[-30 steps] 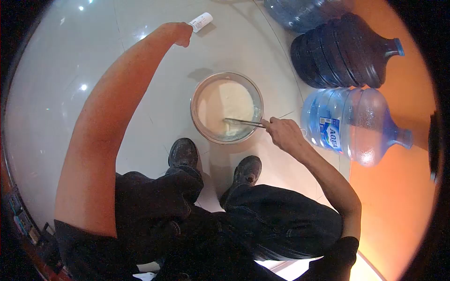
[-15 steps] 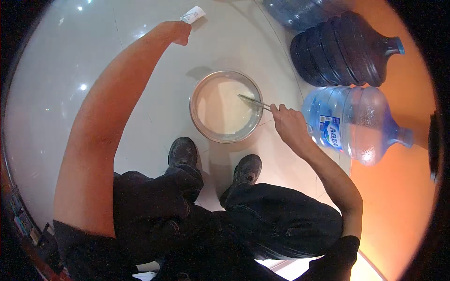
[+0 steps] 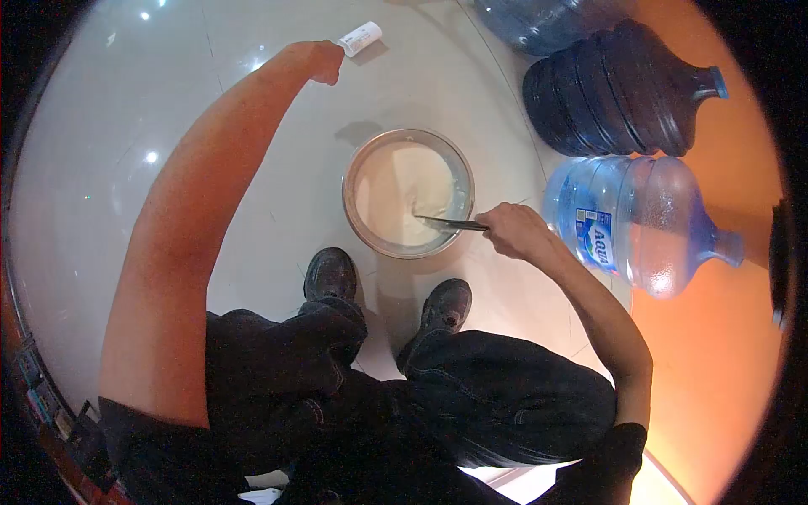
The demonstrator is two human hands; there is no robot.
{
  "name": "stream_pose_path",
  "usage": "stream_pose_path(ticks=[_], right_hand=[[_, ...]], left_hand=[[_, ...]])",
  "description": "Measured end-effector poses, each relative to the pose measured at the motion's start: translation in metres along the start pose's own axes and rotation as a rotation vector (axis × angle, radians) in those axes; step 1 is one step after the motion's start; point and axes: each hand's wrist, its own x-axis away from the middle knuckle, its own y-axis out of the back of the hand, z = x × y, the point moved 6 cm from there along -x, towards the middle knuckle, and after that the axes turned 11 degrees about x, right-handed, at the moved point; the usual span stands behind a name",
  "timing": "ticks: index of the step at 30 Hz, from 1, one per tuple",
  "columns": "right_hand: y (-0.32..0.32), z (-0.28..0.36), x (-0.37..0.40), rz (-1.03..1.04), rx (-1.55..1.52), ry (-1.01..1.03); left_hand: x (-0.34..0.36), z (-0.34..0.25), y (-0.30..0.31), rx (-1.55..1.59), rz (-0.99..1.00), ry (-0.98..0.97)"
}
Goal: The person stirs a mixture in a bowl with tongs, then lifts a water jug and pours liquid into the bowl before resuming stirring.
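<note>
Beside a water jug (image 3: pixel 627 220), the bowl of batter (image 3: pixel 408 192) is sitting mid-floor. The right hand (image 3: pixel 515 229) is pinching a metal stirrer (image 3: pixel 450 223) in it; the left hand (image 3: pixel 324 61) is clutching a white bottle (image 3: pixel 360 38) aside. Unsteadied, the bowl could be sliding, slopping batter.

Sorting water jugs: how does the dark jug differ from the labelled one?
The dark jug looks opaque, near black; the labelled jug is clear blue. The dark jug shows no label; the labelled jug bears a blue-and-white one. The labelled jug is nearer the bowl than the dark jug. Both are big and narrow-necked.
</note>
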Motion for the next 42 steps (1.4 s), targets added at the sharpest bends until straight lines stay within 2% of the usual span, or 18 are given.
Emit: stream_pose_path(ticks=[3,5,6,8,11,12,16,18,20,22,24,25,27,30,33,35,42], right_hand=[[-0.015,0.007,-0.012,0.007,0.039,0.095],[-0.012,0.017,-0.018,-0.139,-0.029,0.220],[-0.009,0.022,-0.020,-0.141,-0.028,0.221],[0.009,0.034,-0.021,-0.360,-0.005,0.199],[0.029,0.044,-0.033,-0.453,0.093,0.158],[0.034,0.044,-0.038,-0.451,0.087,0.158],[0.052,0.035,-0.052,-0.494,0.139,0.100],[0.054,0.028,-0.055,-0.485,0.153,0.060],[0.057,0.018,-0.055,-0.518,0.185,0.011],[0.056,0.007,-0.056,-0.458,0.171,-0.025],[0.058,-0.005,-0.057,-0.394,0.159,-0.064],[0.058,-0.010,-0.058,-0.331,0.126,-0.079],[0.055,-0.019,-0.061,-0.266,0.094,-0.091],[0.045,-0.039,-0.067,-0.160,-0.026,-0.140],[0.035,-0.054,-0.066,-0.122,-0.186,-0.135],[0.036,-0.060,-0.056,-0.116,-0.232,-0.222],[0.026,-0.062,-0.033,-0.005,-0.162,-0.327]], left_hand=[[-0.003,0.003,-0.003,-0.011,-0.043,-0.011],[-0.004,0.005,-0.004,-0.009,-0.045,-0.011],[-0.005,0.007,-0.006,-0.004,-0.047,-0.008],[-0.010,0.011,-0.011,-0.028,-0.023,-0.003],[-0.009,0.009,-0.012,-0.042,0.014,0.048],[-0.008,0.010,-0.013,-0.032,0.024,0.097],[-0.011,0.015,-0.021,-0.044,0.029,0.096],[-0.016,0.016,-0.025,-0.067,-0.049,0.034],[-0.014,0.011,-0.025,-0.052,-0.014,0.024],[-0.019,0.011,-0.033,-0.039,0.021,0.022],[-0.038,0.005,-0.056,0.087,0.106,-0.136],[-0.026,-0.007,-0.052,0.088,0.108,-0.135],[-0.003,-0.042,-0.057,0.476,0.208,-0.081],[-0.003,-0.073,-0.083,0.582,0.334,-0.060],[-0.008,-0.076,-0.090,0.517,0.294,-0.075],[-0.008,-0.074,-0.093,0.536,0.301,-0.067],[-0.006,-0.074,-0.093,0.571,0.256,-0.076]])
